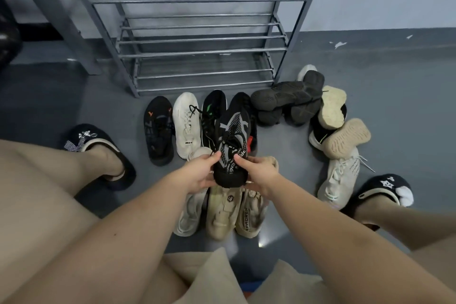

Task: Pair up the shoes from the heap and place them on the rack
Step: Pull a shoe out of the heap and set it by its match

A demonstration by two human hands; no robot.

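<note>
Black and grey, a laced sneaker [230, 145] is held up at centre, toe pointing away, above shoes lying on the grey floor [394, 86]. Both hands grip its heel end: the left hand [201, 174] pinches one side, the right hand [259, 173] the other. Beneath them lie three beige shoes [222, 215]. Farther off, a black shoe [159, 131] and a white shoe [186, 126] sit side by side before the metal rack [197, 32]. Dark chunky shoes [288, 99] are heaped to the right.

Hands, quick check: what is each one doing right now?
Left hand: grips the heel end of the black and grey sneaker.
Right hand: grips the same sneaker from the other side.
</note>
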